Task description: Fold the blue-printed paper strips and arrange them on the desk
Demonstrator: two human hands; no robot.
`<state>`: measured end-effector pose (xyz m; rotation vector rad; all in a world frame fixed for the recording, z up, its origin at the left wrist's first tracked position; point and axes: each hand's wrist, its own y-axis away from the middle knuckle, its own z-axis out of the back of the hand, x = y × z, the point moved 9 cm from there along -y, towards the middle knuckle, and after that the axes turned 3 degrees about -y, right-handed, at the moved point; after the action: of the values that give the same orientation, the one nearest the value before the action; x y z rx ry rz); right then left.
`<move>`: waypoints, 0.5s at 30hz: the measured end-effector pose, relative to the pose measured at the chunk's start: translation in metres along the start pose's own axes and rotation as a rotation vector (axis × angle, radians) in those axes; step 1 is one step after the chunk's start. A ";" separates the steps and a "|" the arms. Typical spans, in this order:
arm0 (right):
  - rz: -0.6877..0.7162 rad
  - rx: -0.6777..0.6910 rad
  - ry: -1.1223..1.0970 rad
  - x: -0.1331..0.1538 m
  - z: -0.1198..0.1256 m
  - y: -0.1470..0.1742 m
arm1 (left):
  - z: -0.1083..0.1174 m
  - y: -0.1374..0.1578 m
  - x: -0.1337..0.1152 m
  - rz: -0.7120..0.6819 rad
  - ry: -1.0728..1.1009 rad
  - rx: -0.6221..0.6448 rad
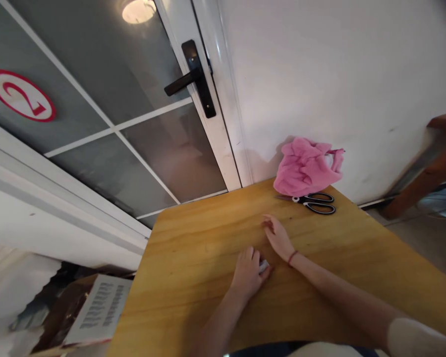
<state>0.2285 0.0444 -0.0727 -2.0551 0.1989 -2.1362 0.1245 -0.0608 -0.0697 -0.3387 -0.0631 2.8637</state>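
My left hand [248, 271] rests low over the wooden table [193, 248], its fingers closed around a small whitish object [263, 266]. Only a pale edge of that object shows between the thumb and fingers, so its kind stays unclear. Just beyond it and to the right, my right hand [278, 238] is held over the table with loosely bent fingers and nothing visible in them. A red band circles the right wrist. Black-handled scissors [315, 202] lie farther back on the right, their blades partly under a pink fluffy cloth item [306, 167].
The table's far edge meets a white wall [319, 74] and a glass-paned door [152, 163] with a black handle [198, 79]. On the floor to the left stands an open cardboard box [59, 312] with a printed flap. Wooden furniture [427, 173] is at the far right.
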 end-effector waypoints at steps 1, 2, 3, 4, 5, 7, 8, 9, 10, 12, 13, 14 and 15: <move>0.010 0.035 0.017 0.000 -0.011 -0.007 | 0.000 0.000 -0.001 -0.016 -0.023 0.002; 0.017 0.060 0.031 0.000 -0.020 -0.012 | 0.000 0.000 -0.003 -0.033 -0.041 -0.003; 0.021 0.084 0.043 0.000 -0.027 -0.015 | 0.001 0.000 -0.005 -0.047 -0.055 -0.011; 0.026 0.107 0.053 -0.001 -0.033 -0.017 | 0.001 0.000 -0.006 -0.058 -0.061 -0.017; 0.031 0.129 0.060 -0.001 -0.038 -0.019 | 0.002 0.001 -0.008 -0.062 -0.063 -0.019; 0.040 0.165 0.068 -0.002 -0.043 -0.019 | 0.002 0.002 -0.009 -0.054 -0.058 -0.008; 0.043 0.177 0.069 -0.003 -0.044 -0.019 | 0.001 0.002 -0.009 -0.046 -0.050 0.002; 0.044 0.185 0.070 -0.003 -0.044 -0.018 | 0.001 0.003 -0.009 -0.036 -0.039 0.010; 0.044 0.191 0.070 -0.004 -0.044 -0.018 | 0.001 0.003 -0.009 -0.027 -0.029 0.014; 0.042 0.202 0.070 -0.005 -0.044 -0.017 | 0.001 0.003 -0.008 -0.013 -0.016 0.010; 0.040 0.208 0.068 -0.005 -0.044 -0.016 | 0.001 0.003 -0.008 -0.011 -0.013 0.009; 0.038 0.211 0.065 -0.005 -0.045 -0.016 | 0.001 0.003 -0.008 -0.013 -0.012 0.010; 0.035 0.211 0.061 -0.005 -0.045 -0.016 | 0.001 0.003 -0.008 -0.016 -0.013 0.012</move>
<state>0.1830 0.0602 -0.0761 -1.8579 0.0159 -2.1007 0.1312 -0.0662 -0.0672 -0.3157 -0.0516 2.8492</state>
